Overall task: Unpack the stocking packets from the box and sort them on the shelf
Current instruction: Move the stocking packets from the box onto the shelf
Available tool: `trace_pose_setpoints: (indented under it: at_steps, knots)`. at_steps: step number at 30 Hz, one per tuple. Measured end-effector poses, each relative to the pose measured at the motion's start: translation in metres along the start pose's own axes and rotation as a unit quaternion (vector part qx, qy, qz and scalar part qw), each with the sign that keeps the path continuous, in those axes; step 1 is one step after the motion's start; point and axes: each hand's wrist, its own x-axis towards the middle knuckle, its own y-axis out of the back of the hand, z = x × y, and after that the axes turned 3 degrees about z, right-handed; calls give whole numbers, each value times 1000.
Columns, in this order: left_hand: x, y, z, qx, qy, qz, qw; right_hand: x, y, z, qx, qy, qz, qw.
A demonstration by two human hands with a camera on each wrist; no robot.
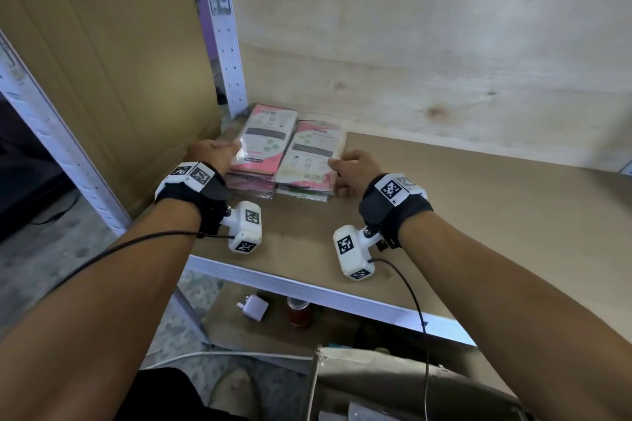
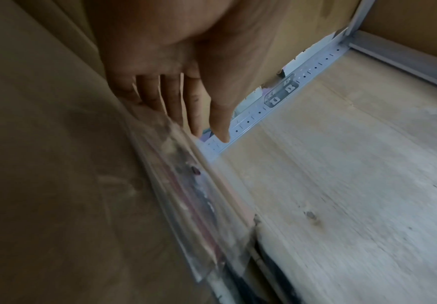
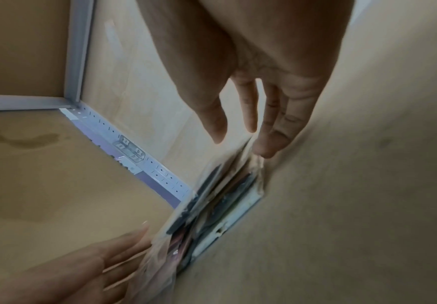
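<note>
Two stacks of pink-and-white stocking packets lie side by side in the back left corner of the brown shelf board [image 1: 444,215]: a left stack [image 1: 263,143] and a right stack [image 1: 309,155]. My left hand [image 1: 236,147] rests with straight fingers against the left stack's outer edge, next to the cardboard side wall. My right hand [image 1: 337,166] touches the right stack's outer edge the same way. In the left wrist view, my left hand [image 2: 194,123] lies flat along the clear wrappers [image 2: 199,205]. The right wrist view has my right hand [image 3: 240,144] at the packets [image 3: 212,205], with my left hand [image 3: 103,265] opposite.
A cardboard panel [image 1: 102,79] walls the shelf's left side beside a white perforated post [image 1: 225,44]. Plywood [image 1: 410,44] forms the back. The shelf's white front rail [image 1: 307,287] runs below my wrists. Beneath it lie a white plug adapter [image 1: 253,308] and a small jar [image 1: 300,313].
</note>
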Motion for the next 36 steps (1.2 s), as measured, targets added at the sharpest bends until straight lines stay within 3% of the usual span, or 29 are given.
trace_pose_setpoints:
  at_steps: [3, 6, 10, 12, 14, 16, 21, 26, 30, 36]
  knots:
    - [-15, 8, 1, 34, -31, -26, 999, -23, 13, 0, -30, 9, -19, 999]
    - [-43, 22, 8, 47, -63, -10, 997, -51, 33, 7, -14, 13, -41, 999]
    - [-106, 35, 20, -9, -100, 35, 994, -108, 61, 26, 15, 17, -56, 998]
    - [-147, 34, 26, -61, -119, 27, 991, -141, 77, 38, 21, 32, -46, 998]
    - [-193, 29, 28, -161, -120, -45, 979, -171, 94, 50, 30, 42, -39, 998]
    - [-239, 25, 25, -192, -127, -96, 968, -199, 111, 61, 35, 49, -29, 998]
    - [-330, 5, -8, -133, -157, -204, 957, -254, 144, 100, 2, 55, 7, 998]
    - [-374, -20, -55, -95, -141, -271, 947, -299, 161, 170, -17, 27, 20, 999]
    - [-397, -37, -87, 3, -175, -368, 913, -316, 163, 219, -119, -6, -44, 992]
    - [-411, -75, -128, 169, -151, -471, 852, -314, 152, 266, -252, -81, -150, 952]
